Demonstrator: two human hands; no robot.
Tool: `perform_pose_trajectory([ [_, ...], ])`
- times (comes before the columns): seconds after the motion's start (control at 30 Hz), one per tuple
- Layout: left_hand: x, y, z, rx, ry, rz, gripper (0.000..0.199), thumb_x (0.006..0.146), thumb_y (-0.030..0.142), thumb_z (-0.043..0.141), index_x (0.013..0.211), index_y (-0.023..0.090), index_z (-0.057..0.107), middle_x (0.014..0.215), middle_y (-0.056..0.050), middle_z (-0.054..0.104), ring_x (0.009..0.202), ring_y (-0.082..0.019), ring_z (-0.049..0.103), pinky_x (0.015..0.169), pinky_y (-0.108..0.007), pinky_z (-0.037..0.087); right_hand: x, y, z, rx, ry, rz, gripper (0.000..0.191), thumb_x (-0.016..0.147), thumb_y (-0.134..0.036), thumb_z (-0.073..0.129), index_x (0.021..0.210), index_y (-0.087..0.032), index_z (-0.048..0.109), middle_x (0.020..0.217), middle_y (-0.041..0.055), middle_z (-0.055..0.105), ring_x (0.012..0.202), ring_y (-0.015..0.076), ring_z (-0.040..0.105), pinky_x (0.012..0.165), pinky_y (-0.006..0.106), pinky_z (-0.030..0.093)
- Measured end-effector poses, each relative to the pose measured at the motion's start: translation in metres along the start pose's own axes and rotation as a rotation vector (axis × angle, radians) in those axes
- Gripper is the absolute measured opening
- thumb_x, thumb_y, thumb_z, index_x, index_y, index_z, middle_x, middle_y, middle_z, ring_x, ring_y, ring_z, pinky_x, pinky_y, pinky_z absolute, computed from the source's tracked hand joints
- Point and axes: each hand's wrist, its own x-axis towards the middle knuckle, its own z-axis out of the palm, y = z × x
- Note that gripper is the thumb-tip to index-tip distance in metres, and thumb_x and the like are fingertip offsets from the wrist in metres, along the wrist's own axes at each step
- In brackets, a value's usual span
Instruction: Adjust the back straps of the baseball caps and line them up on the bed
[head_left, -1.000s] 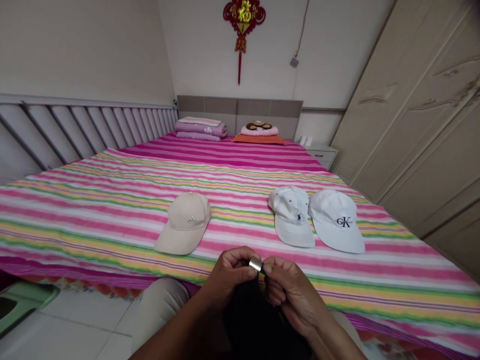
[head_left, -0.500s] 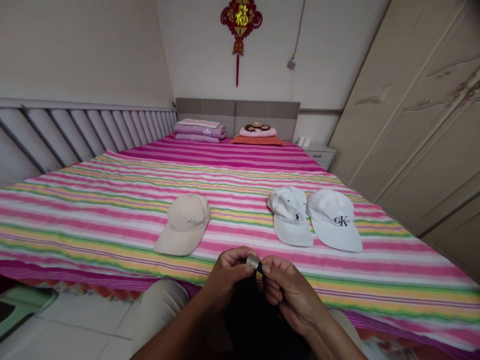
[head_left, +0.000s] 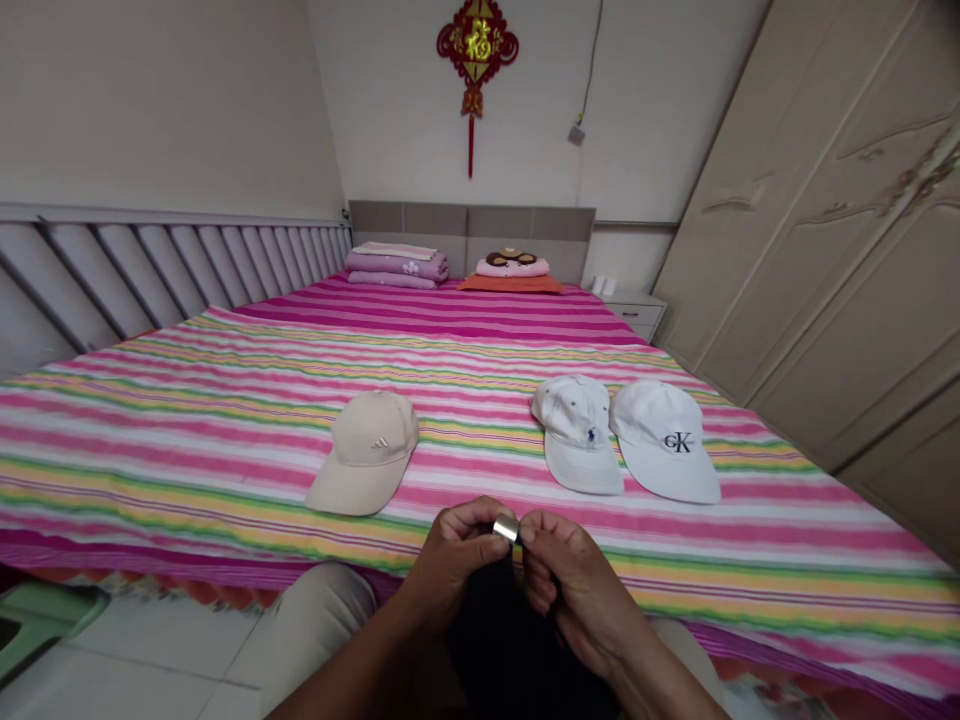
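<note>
Pinched closed, my left hand (head_left: 463,550) grips the shiny silver metal clasp (head_left: 506,528), my right hand (head_left: 574,580) its dark strap end (black fabric (head_left: 502,640) hangs below); beyond, one beige curved-brim cap (head_left: 367,450) lies on striped bedding (head_left: 465,460).

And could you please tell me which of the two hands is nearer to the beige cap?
Left. The left hand is to the right of the beige cap, on its near side; the right hand is farther right, beyond the left.
</note>
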Motion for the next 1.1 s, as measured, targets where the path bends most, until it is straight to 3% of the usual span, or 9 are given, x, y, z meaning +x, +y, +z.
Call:
perform_pose_trajectory([
  [0.23, 0.001, -0.004, -0.002, -0.034, 0.028, -0.015, 0.025, 0.056, 0.019, 0.073, 0.077, 0.014, 0.062, 0.062, 0.000, 0.060, 0.056, -0.010, 0.055, 0.057, -0.022, 0.038, 0.000, 0.001, -0.002, 0.011, -0.015, -0.003, 0.022, 0.067, -0.030, 0.064, 0.062, -0.016, 0.048, 0.045, -0.0072, 0.041, 0.037, 0.0038, 0.028, 0.035, 0.017, 0.023],
  [0.67, 0.002, -0.010, -0.004, -0.053, 0.044, -0.006, 0.024, 0.058, 0.019, 0.072, 0.080, 0.016, 0.062, 0.062, 0.001, 0.060, 0.054, -0.009, 0.054, 0.054, -0.021, 0.037, 0.003, 0.008, -0.001, -0.006, 0.039, -0.021, 0.025, 0.066, -0.033, 0.065, 0.059, -0.016, 0.048, 0.039, -0.0084, 0.039, 0.032, 0.0022, 0.026, 0.032, 0.016, 0.020],
  [0.87, 0.002, -0.005, -0.002, 0.092, 0.043, 0.052, 0.021, 0.057, 0.016, 0.072, 0.076, 0.013, 0.063, 0.063, 0.002, 0.059, 0.059, -0.007, 0.052, 0.058, -0.018, 0.038, 0.005, 0.012, -0.002, -0.016, 0.071, -0.032, 0.026, 0.065, -0.032, 0.066, 0.058, -0.016, 0.048, 0.037, -0.0091, 0.038, 0.032, 0.0021, 0.025, 0.031, 0.015, 0.020],
  [1.1, 0.002, -0.006, -0.004, 0.023, 0.060, 0.017, 0.021, 0.059, 0.017, 0.071, 0.078, 0.015, 0.063, 0.064, 0.002, 0.059, 0.057, -0.007, 0.052, 0.057, -0.019, 0.038, 0.003, 0.006, -0.005, -0.040, 0.017, -0.015, 0.021, 0.064, -0.029, 0.066, 0.060, -0.015, 0.052, 0.038, -0.0080, 0.041, 0.032, 0.0021, 0.028, 0.032, 0.015, 0.023],
])
